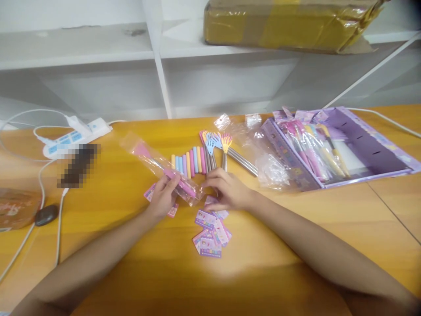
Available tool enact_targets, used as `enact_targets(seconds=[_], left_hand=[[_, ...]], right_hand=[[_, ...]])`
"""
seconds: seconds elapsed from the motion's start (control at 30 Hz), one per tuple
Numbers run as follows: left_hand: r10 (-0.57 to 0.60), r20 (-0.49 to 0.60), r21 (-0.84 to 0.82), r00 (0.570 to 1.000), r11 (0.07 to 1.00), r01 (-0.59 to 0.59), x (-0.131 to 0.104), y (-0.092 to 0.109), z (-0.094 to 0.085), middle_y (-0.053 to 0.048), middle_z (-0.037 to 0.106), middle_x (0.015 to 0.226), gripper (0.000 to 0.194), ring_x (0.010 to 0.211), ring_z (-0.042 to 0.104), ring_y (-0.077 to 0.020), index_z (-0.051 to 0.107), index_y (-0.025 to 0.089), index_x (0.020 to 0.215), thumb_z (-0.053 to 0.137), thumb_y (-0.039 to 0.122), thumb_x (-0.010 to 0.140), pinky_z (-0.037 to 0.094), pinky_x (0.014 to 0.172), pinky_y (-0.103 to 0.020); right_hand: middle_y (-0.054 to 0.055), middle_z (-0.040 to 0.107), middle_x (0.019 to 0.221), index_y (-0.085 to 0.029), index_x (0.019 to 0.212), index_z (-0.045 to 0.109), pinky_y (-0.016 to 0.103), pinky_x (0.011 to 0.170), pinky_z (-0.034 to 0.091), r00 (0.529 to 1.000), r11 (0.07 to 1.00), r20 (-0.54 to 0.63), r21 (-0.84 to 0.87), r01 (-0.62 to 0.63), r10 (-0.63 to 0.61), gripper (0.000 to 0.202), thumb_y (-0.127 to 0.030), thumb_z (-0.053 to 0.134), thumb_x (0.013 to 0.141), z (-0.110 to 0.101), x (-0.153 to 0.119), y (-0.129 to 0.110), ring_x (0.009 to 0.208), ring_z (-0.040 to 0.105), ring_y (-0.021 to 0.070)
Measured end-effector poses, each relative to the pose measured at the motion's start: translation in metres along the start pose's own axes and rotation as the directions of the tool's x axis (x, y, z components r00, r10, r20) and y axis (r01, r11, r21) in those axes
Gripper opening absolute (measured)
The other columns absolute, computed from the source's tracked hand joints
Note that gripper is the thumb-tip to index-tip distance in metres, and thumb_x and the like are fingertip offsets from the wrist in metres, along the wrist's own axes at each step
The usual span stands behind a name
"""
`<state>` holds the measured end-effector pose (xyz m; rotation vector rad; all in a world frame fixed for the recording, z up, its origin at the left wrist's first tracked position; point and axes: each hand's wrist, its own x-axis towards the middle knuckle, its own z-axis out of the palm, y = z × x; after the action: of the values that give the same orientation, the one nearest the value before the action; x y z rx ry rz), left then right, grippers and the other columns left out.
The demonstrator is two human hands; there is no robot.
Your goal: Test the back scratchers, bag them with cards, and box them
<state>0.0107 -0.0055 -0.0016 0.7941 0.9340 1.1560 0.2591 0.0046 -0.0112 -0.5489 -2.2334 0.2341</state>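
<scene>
My left hand (163, 195) is closed around a pink back scratcher (179, 179) sealed in a clear plastic bag, which slants from upper left to lower right. Close to the bag's lower end, my right hand (228, 189) hovers with curled fingers and the thumb apart; I see nothing between them. Under and below it lie several purple and pink printed cards (210, 247), overlapping. More cards are partly hidden under my left hand. Beyond the hands sits a row of pastel handles (188, 161), beside metal rods with hand-shaped heads (226, 142) in yellow, blue and pink.
At the right stands an open purple display box (378, 145) with bagged back scratchers inside. Loose clear bags (271, 169) lie against its left side. A white power strip (79, 138) with cables and a black earbud case (46, 215) occupy the left. A taped carton (286, 24) rests on the shelf above.
</scene>
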Motion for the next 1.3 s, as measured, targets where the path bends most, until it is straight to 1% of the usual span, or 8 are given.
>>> enact_targets(seconds=[0.17, 0.33, 0.5, 0.6, 0.87, 1.0, 1.2, 1.3], left_hand=[[-0.053, -0.044, -0.042, 0.998, 0.998, 0.052, 0.004, 0.002, 0.004, 0.002, 0.062, 0.073, 0.05, 0.068, 0.059, -0.0115, 0.066, 0.016, 0.077, 0.1, 0.052, 0.068, 0.051, 0.065, -0.023], [-0.092, 0.011, 0.058, 0.996, 0.994, 0.092, 0.001, -0.002, -0.002, 0.001, 0.063, 0.075, 0.047, 0.066, 0.058, -0.0142, 0.068, 0.017, 0.086, 0.092, 0.056, 0.078, 0.049, 0.063, -0.027], [-0.055, 0.06, 0.075, 0.997, 0.996, 0.051, 0.002, -0.002, -0.003, 0.001, 0.063, 0.078, 0.046, 0.07, 0.058, -0.0136, 0.068, 0.017, 0.085, 0.092, 0.056, 0.079, 0.049, 0.066, -0.026], [-0.041, 0.072, 0.055, 0.997, 0.998, 0.037, 0.002, -0.002, -0.002, 0.0, 0.063, 0.08, 0.044, 0.072, 0.059, -0.0142, 0.067, 0.017, 0.083, 0.091, 0.055, 0.081, 0.05, 0.067, -0.026], [-0.035, 0.143, 0.018, 0.989, 0.999, 0.032, 0.004, -0.001, -0.001, 0.0, 0.062, 0.081, 0.036, 0.07, 0.058, -0.0135, 0.067, 0.017, 0.083, 0.085, 0.049, 0.088, 0.05, 0.065, -0.025], [-0.033, 0.14, 0.047, 0.99, 0.999, 0.026, 0.003, -0.001, -0.003, 0.0, 0.062, 0.082, 0.037, 0.071, 0.058, -0.0138, 0.066, 0.018, 0.084, 0.084, 0.05, 0.089, 0.049, 0.065, -0.025], [-0.08, 0.164, 0.202, 0.983, 0.978, 0.046, -0.001, -0.001, -0.009, 0.001, 0.061, 0.074, 0.039, 0.062, 0.057, -0.0138, 0.066, 0.019, 0.087, 0.075, 0.056, 0.097, 0.046, 0.058, -0.026], [-0.096, 0.156, 0.181, 0.983, 0.981, 0.067, -0.002, 0.0, -0.007, 0.001, 0.062, 0.07, 0.041, 0.058, 0.058, -0.0147, 0.064, 0.019, 0.087, 0.075, 0.058, 0.095, 0.047, 0.057, -0.027]], right_hand=[[0.007, 0.06, 0.106, -0.021, 0.118, 0.063, 0.027, 0.064, 0.05, 0.998, 0.996, 0.018, -0.072, 0.055, -0.054, 0.024, -0.032, 0.076, 0.101, 0.004, 0.001, -0.008, 0.086, 0.063, 0.0167], [0.005, 0.059, 0.103, -0.021, 0.12, 0.065, 0.027, 0.064, 0.051, 0.996, 0.995, 0.019, -0.055, 0.089, -0.088, 0.026, -0.037, 0.075, 0.102, 0.005, 0.002, -0.017, 0.08, 0.061, 0.014], [0.0, 0.061, 0.094, -0.023, 0.115, 0.065, 0.027, 0.063, 0.048, 0.984, 0.98, -0.008, -0.095, 0.176, -0.178, 0.013, -0.025, 0.07, 0.104, 0.003, 0.004, -0.024, 0.075, 0.058, 0.0122], [0.0, 0.064, 0.095, -0.023, 0.109, 0.065, 0.028, 0.065, 0.05, 0.979, 0.976, 0.005, -0.079, 0.203, -0.203, 0.007, -0.027, 0.069, 0.104, 0.003, 0.003, -0.026, 0.076, 0.059, 0.0127], [0.0, 0.061, 0.089, -0.018, 0.125, 0.067, 0.03, 0.061, 0.048, 0.984, 0.979, 0.063, -0.103, 0.174, -0.168, 0.027, -0.034, 0.071, 0.105, 0.005, 0.004, -0.025, 0.072, 0.057, 0.0136], [-0.002, 0.061, 0.085, -0.02, 0.122, 0.068, 0.03, 0.06, 0.045, 0.979, 0.977, 0.052, -0.066, 0.201, -0.198, 0.017, -0.029, 0.066, 0.107, 0.003, 0.004, -0.026, 0.065, 0.053, 0.012], [-0.002, 0.067, 0.084, -0.019, 0.12, 0.067, 0.031, 0.062, 0.045, 0.964, 0.965, 0.066, -0.021, 0.26, -0.259, 0.015, -0.017, 0.056, 0.11, 0.005, 0.006, -0.034, 0.068, 0.058, 0.0121], [-0.003, 0.066, 0.08, -0.018, 0.118, 0.066, 0.032, 0.058, 0.043, 0.982, 0.979, 0.043, -0.074, 0.189, -0.186, 0.017, -0.03, 0.063, 0.107, 0.009, 0.007, -0.035, 0.063, 0.055, 0.0129]])
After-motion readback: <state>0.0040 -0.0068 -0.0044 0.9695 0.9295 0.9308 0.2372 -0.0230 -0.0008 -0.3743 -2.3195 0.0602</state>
